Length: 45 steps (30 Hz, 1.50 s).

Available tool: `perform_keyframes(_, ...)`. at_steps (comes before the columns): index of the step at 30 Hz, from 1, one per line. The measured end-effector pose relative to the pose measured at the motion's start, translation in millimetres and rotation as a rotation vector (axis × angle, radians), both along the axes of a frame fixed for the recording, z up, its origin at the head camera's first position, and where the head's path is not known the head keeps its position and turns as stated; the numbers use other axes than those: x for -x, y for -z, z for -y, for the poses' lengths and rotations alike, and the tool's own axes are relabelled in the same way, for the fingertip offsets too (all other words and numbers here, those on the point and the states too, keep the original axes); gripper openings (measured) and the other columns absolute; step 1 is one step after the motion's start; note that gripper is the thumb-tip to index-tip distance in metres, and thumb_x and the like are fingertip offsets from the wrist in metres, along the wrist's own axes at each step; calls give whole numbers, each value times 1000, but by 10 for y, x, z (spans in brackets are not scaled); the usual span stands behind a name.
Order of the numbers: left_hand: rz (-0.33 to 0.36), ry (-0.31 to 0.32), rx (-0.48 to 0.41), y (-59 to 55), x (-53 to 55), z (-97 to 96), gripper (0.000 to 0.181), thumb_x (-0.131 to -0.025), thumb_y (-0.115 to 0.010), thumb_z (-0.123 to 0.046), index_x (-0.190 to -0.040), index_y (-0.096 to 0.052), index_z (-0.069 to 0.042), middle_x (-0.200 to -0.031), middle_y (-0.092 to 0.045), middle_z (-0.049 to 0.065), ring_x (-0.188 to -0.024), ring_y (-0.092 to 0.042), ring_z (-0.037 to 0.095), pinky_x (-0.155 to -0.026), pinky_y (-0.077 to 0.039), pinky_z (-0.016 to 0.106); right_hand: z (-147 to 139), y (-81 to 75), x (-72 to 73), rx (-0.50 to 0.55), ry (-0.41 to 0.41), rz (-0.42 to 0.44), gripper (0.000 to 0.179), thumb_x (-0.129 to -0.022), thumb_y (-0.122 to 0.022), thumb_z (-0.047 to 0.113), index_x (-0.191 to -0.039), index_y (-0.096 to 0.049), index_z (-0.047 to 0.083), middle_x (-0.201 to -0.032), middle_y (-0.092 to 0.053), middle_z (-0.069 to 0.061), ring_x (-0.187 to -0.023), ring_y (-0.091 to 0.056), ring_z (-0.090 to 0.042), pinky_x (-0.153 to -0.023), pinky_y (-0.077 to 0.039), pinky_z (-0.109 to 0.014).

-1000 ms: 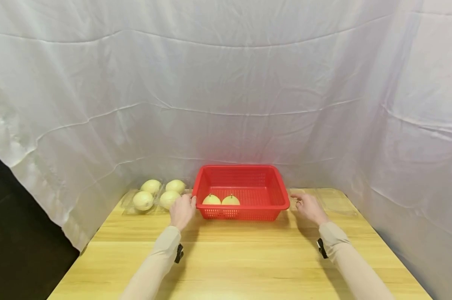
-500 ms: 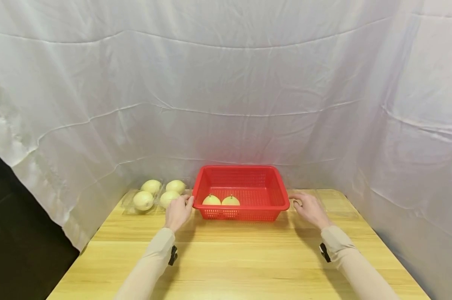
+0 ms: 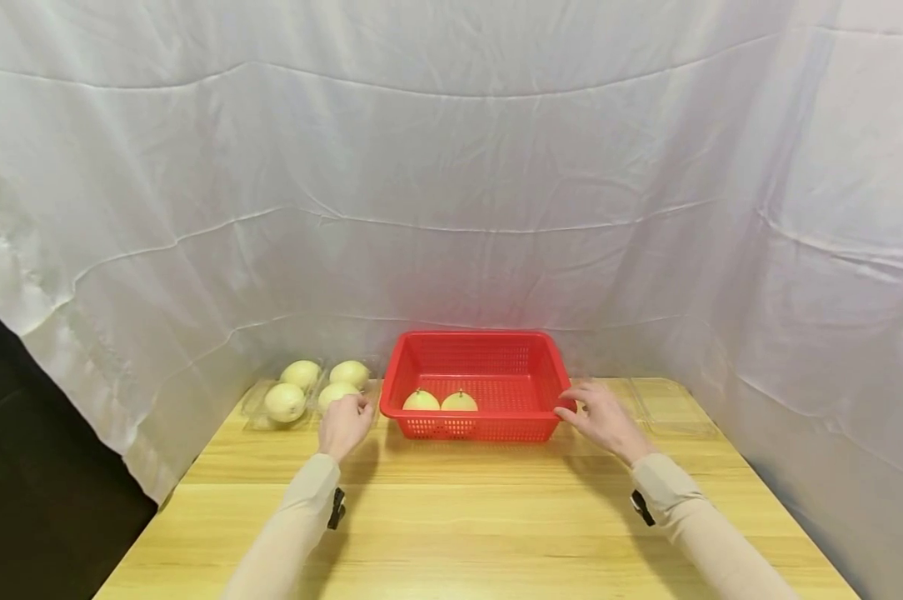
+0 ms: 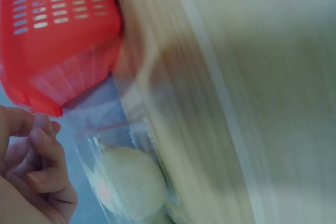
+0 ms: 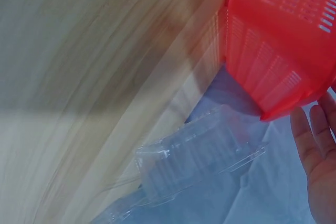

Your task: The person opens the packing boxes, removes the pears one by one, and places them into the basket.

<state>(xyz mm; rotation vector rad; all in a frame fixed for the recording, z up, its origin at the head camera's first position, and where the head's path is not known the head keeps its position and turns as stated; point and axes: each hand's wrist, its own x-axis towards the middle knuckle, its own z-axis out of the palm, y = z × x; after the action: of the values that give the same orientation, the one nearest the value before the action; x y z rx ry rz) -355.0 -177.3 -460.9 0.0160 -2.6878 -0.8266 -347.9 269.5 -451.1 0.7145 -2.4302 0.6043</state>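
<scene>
In the head view a red plastic basket (image 3: 476,427) with perforated walls stands at the back of the table. Two pale yellow, pear-like fruits (image 3: 421,400) with short stems lie in its front left. My right hand (image 3: 601,419) is at the basket's right rim, thumb by the front corner; its fingers (image 5: 307,135) look fairly straight in the right wrist view. Off the basket's left side, my left hand (image 3: 344,427) has loosely curled fingers (image 4: 50,156) holding nothing. It partly covers a pale fruit (image 3: 336,392) in a clear plastic pack (image 4: 100,169).
More pale fruits (image 3: 286,402) sit in clear packaging at the back left. To the right of the basket lies a clear plastic container (image 3: 672,402), also seen as a ribbed clear tray (image 5: 197,150). A white curtain (image 3: 481,208) hangs behind the wooden table (image 3: 481,517).
My left hand has come away from the basket, leftward and toward me. The right hand has moved left onto the right rim, and the basket has shifted slightly left.
</scene>
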Motion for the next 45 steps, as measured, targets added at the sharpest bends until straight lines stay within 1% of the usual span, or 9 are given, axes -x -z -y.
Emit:
perform_keyframes(4, -19, -22, 50, 30, 7, 45, 13, -86, -61, -18, -86, -73, -14, -83, -72, 4, -73, -65, 27, -56, -46, 41, 41, -14, -22, -26, 9, 18, 32, -80, -80, 26, -102, -74, 3, -107, -70, -17, -108, -60, -37, -96, -46, -54)
perform_keyframes(7, -68, -30, 81, 42, 29, 85, 12, -84, -63, -15, -89, -73, -12, -88, -72, 7, -79, -67, 33, -61, -49, 48, 69, -17, -29, -28, -3, 23, 31, -79, -81, 29, -98, -75, 5, -103, -70, -13, -103, -61, -33, -93, -48, -51)
perform_keyframes(11, -136, -2, 129, 44, 82, 146, 18, -82, -67, -10, -98, -73, -6, -98, -68, 16, -94, -64, 38, -72, -52, 53, 89, -1, -26, -27, -17, 11, 26, -78, -82, 27, -91, -77, 6, -93, -68, -7, -93, -61, -26, -84, -50, -45)
perform_keyframes(16, -164, 50, 240, 48, 143, 185, 33, -81, -74, -12, -112, -70, -2, -109, -64, 20, -106, -58, 39, -89, -48, 52, 92, 19, -44, -12, -6, 18, 22, -77, -84, 26, -87, -78, 7, -88, -65, -1, -87, -59, -21, -79, -50, -41)
perform_keyframes(23, -120, 82, 398, 48, 217, 163, 22, -81, -72, -11, -102, -70, -4, -106, -66, 18, -102, -61, 40, -78, -51, 55, 108, 5, -59, -12, 9, 23, 21, -77, -83, 27, -85, -78, 8, -87, -65, -2, -86, -59, -21, -78, -50, -41)
perform_keyframes(27, -112, 91, 384, 64, 229, 149, 16, -81, -71, -9, -95, -69, -2, -103, -67, 17, -98, -64, 40, -75, -53, 53, 109, 12, -68, -15, 22, 33, 22, -77, -83, 28, -86, -78, 9, -87, -65, -1, -86, -59, -20, -77, -51, -40)
perform_keyframes(31, -110, 59, 335, 62, 215, 144, 20, -81, -74, -16, -96, -72, -3, -100, -68, 17, -95, -64, 40, -74, -53, 53, 112, 19, -69, -15, 26, 39, 22, -77, -83, 29, -86, -78, 10, -87, -65, -1, -86, -59, -20, -77, -51, -40)
perform_keyframes(38, -108, -16, 298, 1, 160, 170, 29, -77, -81, -31, -62, -65, -12, -81, -65, 12, -83, -62, 34, -64, -52, 48, 116, 15, -67, -8, 27, 43, 19, -77, -83, 28, -85, -79, 11, -87, -66, 0, -86, -58, -18, -77, -50, -38)
perform_keyframes(45, -83, -35, 269, -12, 121, 187, 34, -75, -82, -32, -56, -63, -12, -74, -65, 7, -84, -62, 34, -67, -51, 47, 122, -4, -77, -10, 27, 44, 17, -77, -83, 27, -84, -78, 12, -86, -66, 0, -86, -58, -19, -76, -49, -38)
